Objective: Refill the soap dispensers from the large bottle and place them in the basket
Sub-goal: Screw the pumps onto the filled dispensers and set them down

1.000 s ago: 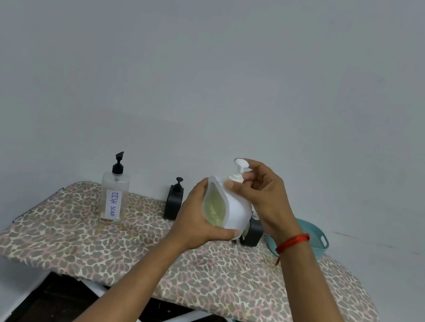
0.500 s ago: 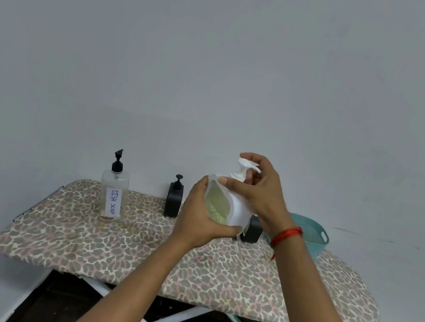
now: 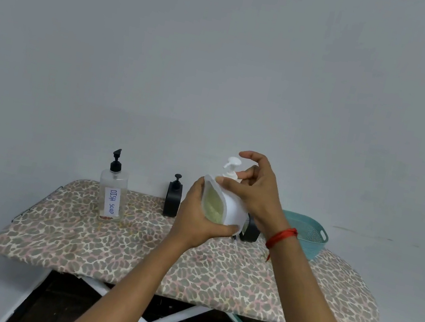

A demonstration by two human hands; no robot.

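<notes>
Holding a white soap dispenser [image 3: 234, 210] above the leopard-print surface [image 3: 132, 254].
Left hand [image 3: 192, 222] grips its body; right hand [image 3: 259, 197] pinches the pump collar. Teal basket [image 3: 309, 234] sits behind the right wrist.

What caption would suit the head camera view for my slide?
Left hand holds a white soap dispenser over the leopard-print ironing board; right hand pinches its pump collar.

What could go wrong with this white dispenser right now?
The white plastic pump dispenser is tilted, gripped by the left hand while the right hand holds its pump neck; a loosened pump could spill yellowish soap onto the leopard-print ironing board. The teal plastic basket sits at the board's edge near the right forearm; a bump might shift it.
</notes>
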